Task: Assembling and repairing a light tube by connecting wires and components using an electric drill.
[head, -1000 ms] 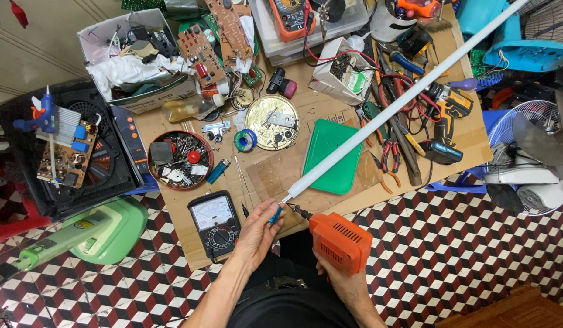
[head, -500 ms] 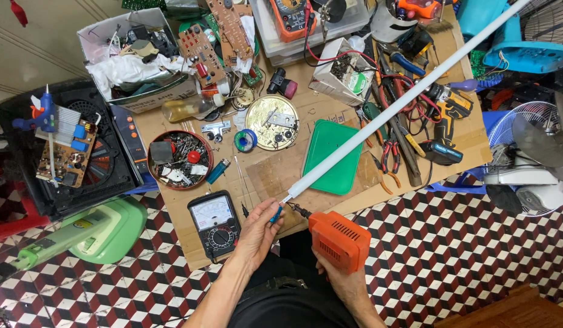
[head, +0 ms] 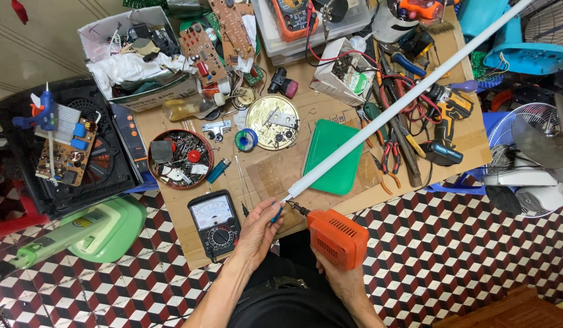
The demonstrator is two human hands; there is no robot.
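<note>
The left hand (head: pixel 257 229) pinches the near end of the long white tube (head: pixel 403 100), which slants far-right over the cluttered cardboard worktop (head: pixel 354 200). The right hand (head: pixel 339 276) grips the orange drill (head: pixel 337 238); keep its bit (head: pixel 298 209) square to the tube end and the tube steady.

Cluttered cardboard-topped workbench (head: pixel 457 143) over checkered floor tiles.
Analog multimeter (head: pixel 215 223) near the front edge, green tray (head: pixel 333 155) mid-table, round bowl of small parts (head: pixel 180 158) left, brass clock mechanism (head: pixel 272 121) between them.
</note>
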